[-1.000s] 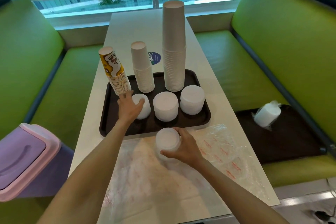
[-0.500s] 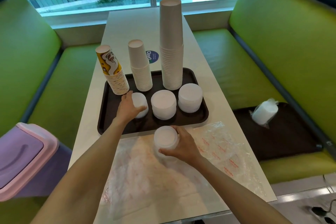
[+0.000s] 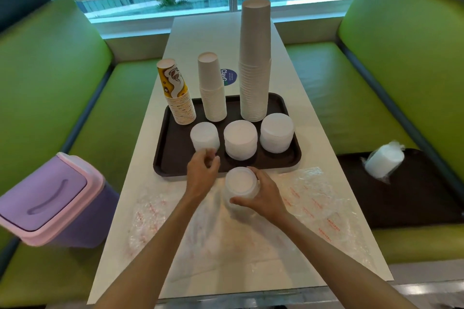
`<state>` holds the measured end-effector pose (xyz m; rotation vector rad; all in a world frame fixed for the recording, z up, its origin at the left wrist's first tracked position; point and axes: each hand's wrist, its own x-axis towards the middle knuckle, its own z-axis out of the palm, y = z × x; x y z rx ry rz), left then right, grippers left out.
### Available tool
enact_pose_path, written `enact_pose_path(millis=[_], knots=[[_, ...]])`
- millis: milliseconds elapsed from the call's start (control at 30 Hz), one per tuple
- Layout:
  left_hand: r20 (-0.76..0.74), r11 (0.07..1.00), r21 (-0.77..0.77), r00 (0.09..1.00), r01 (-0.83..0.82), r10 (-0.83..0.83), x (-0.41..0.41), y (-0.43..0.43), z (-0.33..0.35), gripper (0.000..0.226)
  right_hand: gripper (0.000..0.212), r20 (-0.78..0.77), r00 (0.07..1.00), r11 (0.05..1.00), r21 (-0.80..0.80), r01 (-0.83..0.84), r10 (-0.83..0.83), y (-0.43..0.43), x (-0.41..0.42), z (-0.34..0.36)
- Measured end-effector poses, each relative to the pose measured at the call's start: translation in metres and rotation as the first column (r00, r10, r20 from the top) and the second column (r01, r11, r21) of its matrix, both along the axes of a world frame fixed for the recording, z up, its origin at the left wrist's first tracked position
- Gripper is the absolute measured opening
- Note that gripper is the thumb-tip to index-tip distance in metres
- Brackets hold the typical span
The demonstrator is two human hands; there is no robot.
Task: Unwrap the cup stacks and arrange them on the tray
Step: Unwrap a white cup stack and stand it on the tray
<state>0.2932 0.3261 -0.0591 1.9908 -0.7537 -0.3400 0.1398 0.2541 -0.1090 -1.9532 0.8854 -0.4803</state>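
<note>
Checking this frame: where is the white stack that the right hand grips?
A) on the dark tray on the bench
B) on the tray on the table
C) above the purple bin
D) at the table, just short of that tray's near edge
D: the right hand grips the white stack over the plastic wrap on the table, on the near side of the tray.

Soft daylight from the window (image 3: 160,4) behind, faint shadows, wide-angle bending at edges, slight overall softness
</note>
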Motion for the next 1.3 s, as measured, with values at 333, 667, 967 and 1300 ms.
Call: enact_pose_path(millis=[333, 667, 967, 1300], knots=[[-0.111, 0.984, 0.138, 0.989, 0.109, -0.094, -0.042, 0.019, -0.020, 0.062, 0.103, -0.018, 0.998, 0.974, -0.220, 0.048, -0.053, 0.008, -0.004, -0.007], [-0.183, 0.982, 0.172, 0.982, 0.077, -0.045, -0.059, 0.021, -0.018, 0.067, 0.104, -0.011, 0.998, 0.993, -0.101, 0.058, -0.060, 0.011, -0.004, -0.012], [-0.244, 0.973, 0.213, 0.969, 0.093, -0.039, -0.061, 0.022, -0.019, 0.054, 0.101, -0.072, 0.996, 0.997, -0.057, 0.054, -0.058, 0.014, -0.002, -0.019], [-0.090, 0.896, 0.414, 0.987, 0.162, -0.136, -0.039, 0.014, -0.015, 0.072, 0.087, -0.052, 0.998, 0.996, -0.084, 0.020, -0.024, 0.007, -0.001, -0.012]])
